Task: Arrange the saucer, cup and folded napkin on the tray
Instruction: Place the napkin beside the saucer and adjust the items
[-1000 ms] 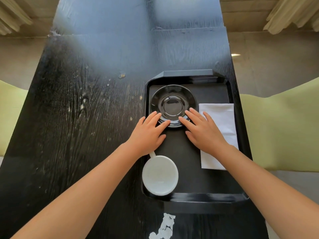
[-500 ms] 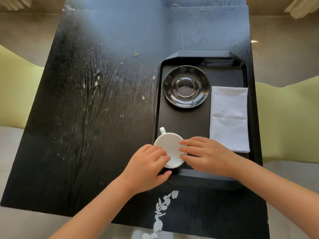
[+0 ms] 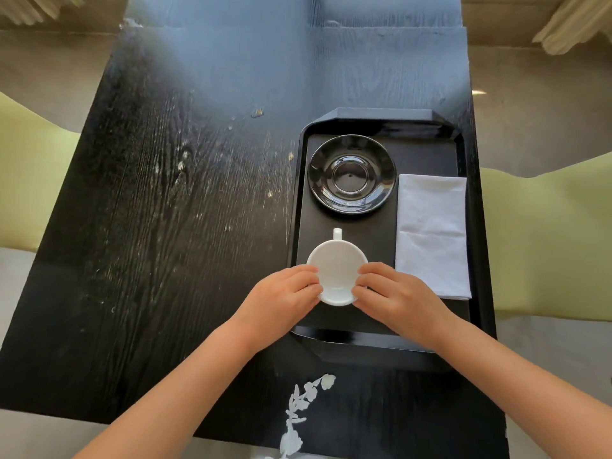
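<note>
A black tray (image 3: 384, 339) lies on the right part of a dark wooden table. A glossy black saucer (image 3: 351, 173) sits at the tray's far left. A folded white napkin (image 3: 432, 233) lies along the tray's right side. A white cup (image 3: 336, 271) stands at the tray's near left, its handle pointing away from me. My left hand (image 3: 284, 298) grips the cup's left side and my right hand (image 3: 395, 296) grips its right side. My fingers hide the cup's near edges.
The black table (image 3: 172, 210) stretches left of the tray, its surface scuffed with pale marks. A white floral print (image 3: 303, 412) marks the table's near edge. Pale green seats (image 3: 546, 240) flank the table on both sides.
Both hands left the saucer and came back to the cup at the tray's near left, closing on its two sides. The camera view shifted; saucer and napkin stayed put.
</note>
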`<state>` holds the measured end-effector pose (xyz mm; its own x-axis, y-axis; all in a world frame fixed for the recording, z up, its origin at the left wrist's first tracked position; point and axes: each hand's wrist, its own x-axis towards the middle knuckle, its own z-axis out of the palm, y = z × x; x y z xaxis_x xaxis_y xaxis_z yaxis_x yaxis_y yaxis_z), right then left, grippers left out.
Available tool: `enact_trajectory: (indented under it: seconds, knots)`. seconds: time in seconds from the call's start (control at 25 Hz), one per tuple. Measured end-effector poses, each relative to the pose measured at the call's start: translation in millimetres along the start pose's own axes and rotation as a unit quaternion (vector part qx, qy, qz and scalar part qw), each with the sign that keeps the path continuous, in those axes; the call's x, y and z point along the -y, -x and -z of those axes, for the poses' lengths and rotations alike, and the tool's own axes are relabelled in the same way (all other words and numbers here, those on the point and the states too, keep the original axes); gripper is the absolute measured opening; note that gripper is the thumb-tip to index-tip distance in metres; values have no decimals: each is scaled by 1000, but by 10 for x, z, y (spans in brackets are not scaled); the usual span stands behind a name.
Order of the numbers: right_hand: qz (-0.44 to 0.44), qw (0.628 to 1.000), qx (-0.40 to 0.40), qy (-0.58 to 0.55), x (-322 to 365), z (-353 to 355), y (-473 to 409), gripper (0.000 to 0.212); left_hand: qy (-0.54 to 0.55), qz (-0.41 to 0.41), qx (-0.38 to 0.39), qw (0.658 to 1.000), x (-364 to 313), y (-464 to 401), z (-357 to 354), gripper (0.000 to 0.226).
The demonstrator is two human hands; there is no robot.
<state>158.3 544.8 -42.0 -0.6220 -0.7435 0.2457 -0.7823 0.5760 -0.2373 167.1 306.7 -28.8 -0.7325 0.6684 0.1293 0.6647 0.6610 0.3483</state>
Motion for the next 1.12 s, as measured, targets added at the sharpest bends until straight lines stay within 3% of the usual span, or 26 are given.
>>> enact_trajectory:
  seconds: [0.28, 0.6, 0.88, 1.0, 1.12]
  knots:
    - [-32, 999, 5, 12, -135, 70, -53, 23, -1, -4, -6, 1000, 72, -239, -9, 27]
    - [-58, 998, -9, 21, -162, 53, -85, 25, -2, 8, -4, 1000, 122, -321, -1, 11]
    - [-72, 997, -20, 27, -158, 87, -84, 20, 28, 21, -11, 999, 106, -335, 2, 23]
    - [-160, 984, -69, 28, -154, 123, 74, 25, 51, 53, -79, 994, 52, -477, 82, 32]
    - [-309, 946, -75, 67, -191, 136, 436, 35, 52, 16, -100, 994, -61, -1004, 58, 36]
